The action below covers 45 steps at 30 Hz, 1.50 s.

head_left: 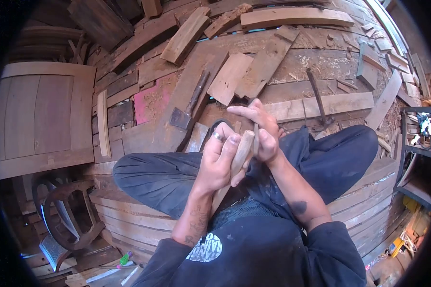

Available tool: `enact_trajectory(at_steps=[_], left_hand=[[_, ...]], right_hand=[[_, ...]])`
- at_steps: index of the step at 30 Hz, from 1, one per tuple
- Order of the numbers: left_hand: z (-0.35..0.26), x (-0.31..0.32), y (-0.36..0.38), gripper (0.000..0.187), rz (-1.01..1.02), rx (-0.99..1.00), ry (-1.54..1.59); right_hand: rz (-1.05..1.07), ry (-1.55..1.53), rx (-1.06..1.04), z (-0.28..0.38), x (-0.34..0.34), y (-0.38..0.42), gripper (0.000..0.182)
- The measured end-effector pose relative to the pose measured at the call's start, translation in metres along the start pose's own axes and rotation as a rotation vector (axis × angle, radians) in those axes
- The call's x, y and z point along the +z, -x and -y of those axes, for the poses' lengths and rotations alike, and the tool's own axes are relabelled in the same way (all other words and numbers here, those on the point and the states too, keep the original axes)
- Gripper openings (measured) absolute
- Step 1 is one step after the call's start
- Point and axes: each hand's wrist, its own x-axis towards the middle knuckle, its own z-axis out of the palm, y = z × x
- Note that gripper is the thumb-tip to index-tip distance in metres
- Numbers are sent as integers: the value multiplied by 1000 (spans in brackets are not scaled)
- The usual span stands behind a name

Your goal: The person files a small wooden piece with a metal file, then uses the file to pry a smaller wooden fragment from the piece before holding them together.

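My left hand [217,160], with a ring on one finger, is wrapped round a narrow piece of wood [243,153] held above my lap. Close on its right, my right hand [261,129] pinches a thin flat piece [256,138] whose material I cannot make out; its index finger points left. Beyond my hands a light wooden block [230,78] and a longer board [268,62] lie on the plank floor. A hatchet-like tool [182,117] rests on a dark plank to the left.
A panelled wooden door [43,115] lies at the left, above a curved wooden frame [69,215]. A hammer-like tool [317,95] and wood offcuts lie ahead and right. A dark metal shelf [419,158] stands at the far right. My crossed legs [340,153] flank my hands.
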Motion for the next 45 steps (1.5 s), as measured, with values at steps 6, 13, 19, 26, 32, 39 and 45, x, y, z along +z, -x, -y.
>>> enact_trajectory(at_steps=[6, 13, 19, 26, 32, 39, 45], left_hand=[[9, -1, 1, 20, -12, 46, -80], [-12, 10, 6, 20, 114, -4, 104], [-12, -2, -1, 20, 16, 145, -118], [-24, 5, 2, 16, -55, -10, -261], [-20, 12, 0, 23, -96, -7, -227], [-19, 12, 0, 22, -101, -23, -211], [-23, 18, 4, 27, -80, 18, -288]], right_hand=[[-4, -48, -19, 11, 4, 3, 69], [-4, -12, 10, 4, -4, 5, 63], [-141, -64, 121, -4, -8, 9, 62], [-56, 112, -50, 11, 1, 0, 57], [-97, 103, -64, 3, 8, -1, 57], [-91, 128, -59, -2, 6, 0, 59], [-60, 122, -74, -5, 0, -2, 58]])
